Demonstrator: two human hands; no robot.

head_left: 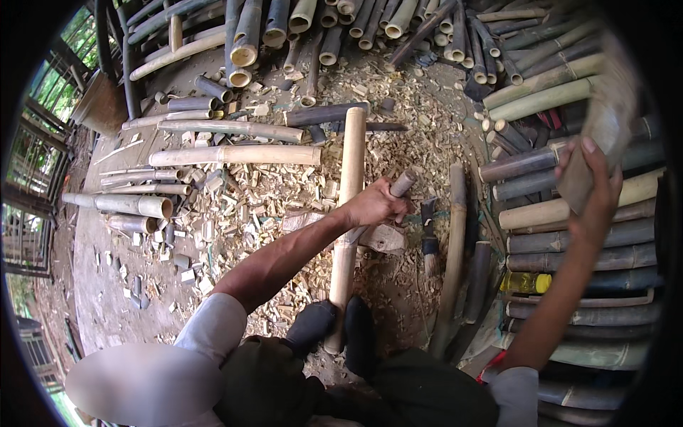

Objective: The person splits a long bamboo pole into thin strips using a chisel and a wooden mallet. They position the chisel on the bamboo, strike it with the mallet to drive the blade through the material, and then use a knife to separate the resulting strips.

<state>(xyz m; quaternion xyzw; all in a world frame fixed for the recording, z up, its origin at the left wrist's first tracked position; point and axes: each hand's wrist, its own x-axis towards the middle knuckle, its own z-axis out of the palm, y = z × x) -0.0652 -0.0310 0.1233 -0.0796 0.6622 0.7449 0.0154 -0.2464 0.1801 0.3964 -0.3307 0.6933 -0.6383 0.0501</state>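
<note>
Fig.: head view, looking down at your hands over a floor strewn w/ bamboo chips (284, 206).

Your left hand (376, 205) is clenched around a short dark handle (403, 183); the handle's free end sticks up and to the right of the fist. What sits at the lower end of the handle is hidden behind the hand, so the tool type can't be told. The fist lies just beside the long pale bamboo pole (346, 213), on its right, about mid-length.

The pole runs near vertical in the frame, top end by the dark stems at upper centre, bottom end between your two dark shoes (334, 334), which flank it at the base.

Your right hand (590, 192) is raised at the right edge, fingers wrapped around a blurred grey-brown block (605, 121); blur hides its exact shape. It is well apart from the pole and the left hand.

Surroundings: peeled pale poles (235, 154) lie crosswise to the left; stacked green and dark stems (562, 235) fill the right side; cut tubes (320, 28) are piled along the top. A yellow-capped bottle (525, 282) lies among the right stack. A flat wood piece (384, 238) rests on the chips just right of the pole, below the left hand.
</note>
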